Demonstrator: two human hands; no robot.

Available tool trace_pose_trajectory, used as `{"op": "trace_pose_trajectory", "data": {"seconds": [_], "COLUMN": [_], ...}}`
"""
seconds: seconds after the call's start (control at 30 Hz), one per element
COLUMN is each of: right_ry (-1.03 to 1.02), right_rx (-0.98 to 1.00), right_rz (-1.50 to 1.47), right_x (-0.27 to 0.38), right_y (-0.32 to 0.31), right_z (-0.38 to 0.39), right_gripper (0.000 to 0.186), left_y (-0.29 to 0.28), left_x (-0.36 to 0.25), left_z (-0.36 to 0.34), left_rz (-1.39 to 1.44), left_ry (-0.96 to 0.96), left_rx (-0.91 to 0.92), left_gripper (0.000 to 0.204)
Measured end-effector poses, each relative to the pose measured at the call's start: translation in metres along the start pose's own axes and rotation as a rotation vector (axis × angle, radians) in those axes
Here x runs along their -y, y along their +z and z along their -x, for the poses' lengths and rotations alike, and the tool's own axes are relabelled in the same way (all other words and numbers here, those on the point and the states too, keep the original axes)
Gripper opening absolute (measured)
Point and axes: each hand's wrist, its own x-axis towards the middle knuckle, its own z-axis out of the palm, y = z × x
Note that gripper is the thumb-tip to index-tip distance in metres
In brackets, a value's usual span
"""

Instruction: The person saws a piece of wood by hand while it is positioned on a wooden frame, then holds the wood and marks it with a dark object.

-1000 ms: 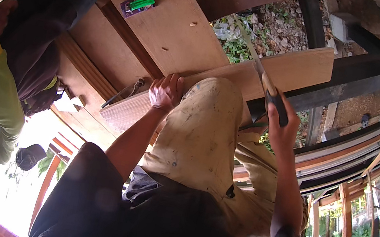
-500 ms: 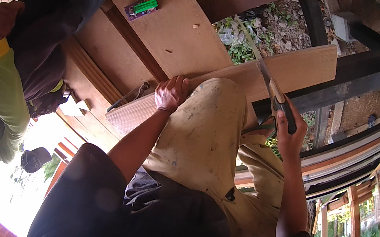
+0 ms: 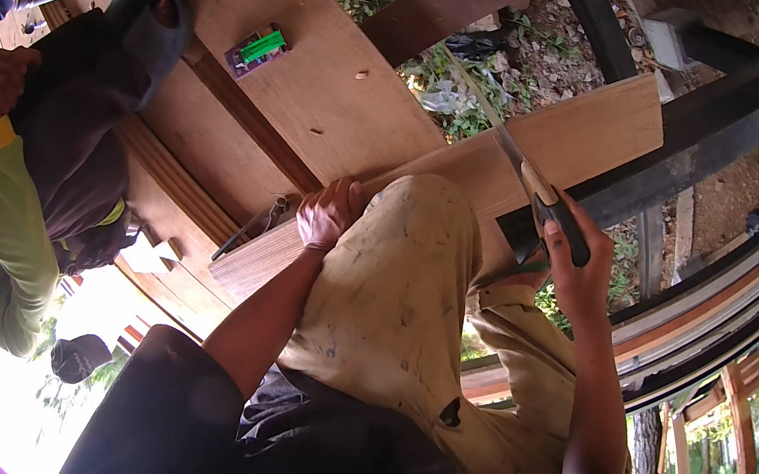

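Observation:
A long wooden board [image 3: 581,130] lies slantwise across planks, from near my left hand up to the right. My right hand [image 3: 576,264] is closed around the dark and tan handle of a handsaw [image 3: 522,166]. Its blade runs away to the upper left across the board, with the tip out beyond the far edge. My left hand [image 3: 327,215] is closed over the board's edge, fingers curled. My bent knee [image 3: 418,219], in tan trousers, rests over the board between my hands. Whether the teeth are in a cut is too small to tell.
A purple and green packet [image 3: 257,50] lies on a wide plank [image 3: 339,118]. At left another person in yellow-green sleeves [image 3: 24,210] sits on the planks. Dark beams [image 3: 689,150] cross above rubble and plants. Long strips of timber [image 3: 699,324] are stacked at right.
My view has shifted slightly, so the board and planks sit a little further left. Both hands keep their grips; any movement of the saw along the board's edge is small.

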Motion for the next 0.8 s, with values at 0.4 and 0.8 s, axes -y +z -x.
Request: {"op": "trace_pose_trajectory", "data": {"seconds": [0.4, 0.8], "right_ry": [0.059, 0.127], "right_rx": [0.032, 0.033], "right_rz": [-0.023, 0.174], "right_x": [0.005, 0.081], "right_y": [0.001, -0.071], "right_z": [0.0, 0.119], "right_gripper": [0.043, 0.06], "left_y": [-0.005, -0.013], "left_x": [0.0, 0.002], "left_z": [0.0, -0.002], "left_rz": [-0.009, 0.03], "left_ry": [-0.001, -0.039], "left_rx": [0.012, 0.06], "left_gripper": [0.029, 0.03]}}
